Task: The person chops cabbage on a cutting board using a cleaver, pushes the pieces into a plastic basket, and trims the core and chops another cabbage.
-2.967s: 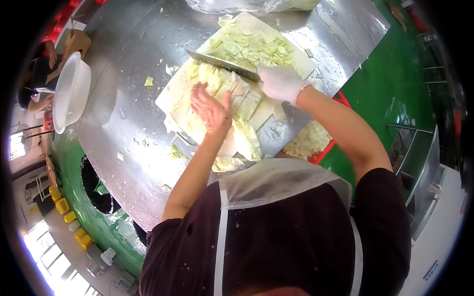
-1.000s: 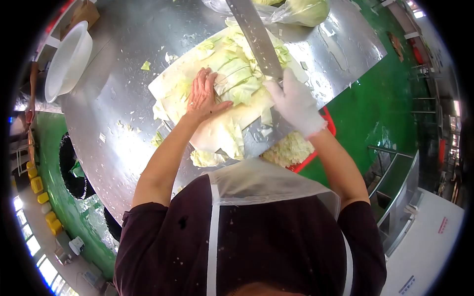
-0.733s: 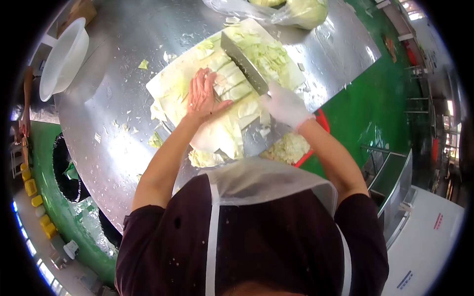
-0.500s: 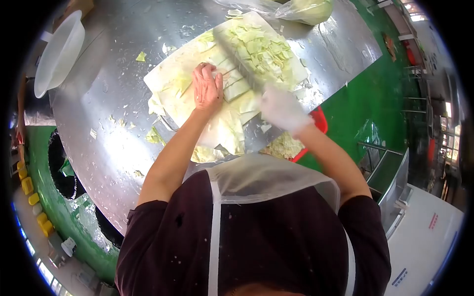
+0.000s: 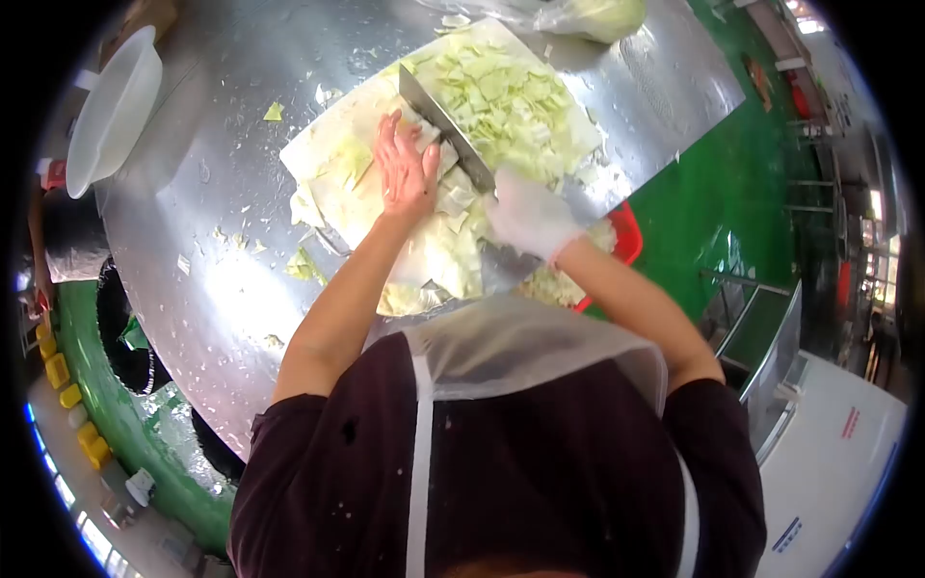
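My right hand point(image 5: 528, 214), in a white glove, is closed round the handle end of a large knife point(image 5: 445, 130). The blade stands on the white cutting board point(image 5: 313, 152), between cut cabbage pieces point(image 5: 506, 96) on the right and my left hand. My left hand point(image 5: 406, 171) is bare and lies on the cabbage just left of the blade, its fingers stretched out and a little apart. More cabbage leaves point(image 5: 448, 255) lie at the board's near edge, below both hands. The knife's handle is hidden inside the glove.
A white bowl point(image 5: 116, 111) stands at the table's left. Bagged cabbage point(image 5: 602, 17) lies behind the board. Under my right forearm a red basket point(image 5: 628, 234) holds cabbage pieces. Scraps dot the wet metal table point(image 5: 222, 193). Part of another person point(image 5: 72, 236) shows at far left.
The knife and my right hand have moved left, closer to my left hand. The fingers of my left hand have straightened. Another person's body has come into view at far left.
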Demonstrator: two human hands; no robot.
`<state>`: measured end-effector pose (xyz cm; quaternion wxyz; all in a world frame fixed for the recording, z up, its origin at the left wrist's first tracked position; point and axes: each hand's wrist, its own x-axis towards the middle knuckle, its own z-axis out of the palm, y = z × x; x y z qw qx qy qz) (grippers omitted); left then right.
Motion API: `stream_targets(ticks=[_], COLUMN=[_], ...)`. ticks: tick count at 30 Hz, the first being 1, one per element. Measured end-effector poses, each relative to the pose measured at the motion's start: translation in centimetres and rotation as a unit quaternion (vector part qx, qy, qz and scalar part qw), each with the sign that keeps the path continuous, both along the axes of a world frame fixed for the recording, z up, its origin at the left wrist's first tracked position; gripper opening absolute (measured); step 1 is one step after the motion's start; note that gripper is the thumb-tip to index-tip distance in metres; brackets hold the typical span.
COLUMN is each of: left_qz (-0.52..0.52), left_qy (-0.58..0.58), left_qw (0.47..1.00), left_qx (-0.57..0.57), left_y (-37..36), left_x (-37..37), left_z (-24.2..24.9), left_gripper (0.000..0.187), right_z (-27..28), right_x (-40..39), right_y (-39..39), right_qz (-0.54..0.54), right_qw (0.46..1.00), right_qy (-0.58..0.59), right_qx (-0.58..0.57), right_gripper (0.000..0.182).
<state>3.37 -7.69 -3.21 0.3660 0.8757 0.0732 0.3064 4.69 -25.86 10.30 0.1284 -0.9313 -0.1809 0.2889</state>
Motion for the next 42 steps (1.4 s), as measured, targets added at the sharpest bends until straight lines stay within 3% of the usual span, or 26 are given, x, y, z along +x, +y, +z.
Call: stream_targets(ticks=[3,6,10,13,14,17,19,21,23,26,29,32,36,37,39,42], left_qz=[-0.025,-0.05,-0.231,-0.285,-0.272,-0.229,-0.138,-0.169,-0.276,-0.381,-0.409,-0.424,-0.249,-0.161,-0.049,-0.033], left_qy=[-0.029,-0.09,-0.012,0.081,0.063,-0.015,-0.055,-0.046,0.028,0.162,0.11,0.126,-0.004,0.011,0.058,0.148], left_qw=[0.999,0.994,0.973,0.948,0.95,0.971,0.989,0.983,0.958,0.871,0.84,0.844,0.955,0.98,0.995,0.976], left_qx=[-0.017,-0.03,0.011,0.118,0.139,0.063,-0.014,0.049,0.067,0.266,0.338,0.303,0.159,0.118,0.068,0.155], left_y=[0.3,2.6,6.1,6.2,5.6,4.7,3.5,3.1,2.3,-0.1,-3.3,-3.9,-2.0,-1.4,0.5,1.6], left_x=[-0.1,-0.4,-0.6,-1.2,-1.4,-2.2,-4.8,-8.4,-12.6,-15.5,-13.1,-10.9,-10.9,-10.8,-10.3,-9.7], left_z=[-0.2,0.3,3.5,5.3,5.8,5.6,5.7,5.4,4.1,5.6,5.7,3.6,5.4,5.2,4.9,3.1], left_gripper=[0.047,0.044,0.049,0.051,0.046,0.042,0.038,0.04,0.049,0.062,0.061,0.052,0.051,0.046,0.046,0.055], right_z=[-0.9,1.5,-1.0,-1.6,-1.5,-2.3,-3.3,-3.1,-2.8,-2.6,-2.3,-2.8,-0.6,-0.3,-0.4,-1.3], right_x=[0.4,0.5,2.2,2.3,2.1,1.9,1.3,1.8,1.8,1.6,1.5,1.7,1.2,1.1,0.9,1.2], right_y=[-0.2,-1.0,-4.5,-5.1,-4.9,-5.1,-5.5,-5.4,-5.2,-5.0,-4.9,-5.3,-5.1,-4.9,-5.0,-5.2], right_qz=[0.034,-0.013,-0.026,-0.034,-0.034,-0.022,-0.009,-0.003,-0.008,-0.02,-0.017,-0.009,-0.031,-0.038,-0.043,-0.035], right_qw=[0.999,1.0,0.999,0.999,0.998,0.995,0.994,0.995,0.996,0.997,0.997,0.995,0.999,0.999,0.999,0.998], right_qy=[-0.022,0.006,-0.026,-0.039,-0.047,-0.099,-0.105,-0.096,-0.084,-0.073,-0.076,-0.094,-0.028,-0.017,-0.013,-0.033], right_qx=[0.011,-0.004,0.021,0.017,0.011,0.015,0.017,0.017,-0.003,-0.021,-0.023,0.007,0.027,0.029,0.032,0.033], right_gripper=[0.036,0.036,0.04,0.04,0.037,0.035,0.037,0.043,0.042,0.042,0.042,0.042,0.043,0.043,0.043,0.042])
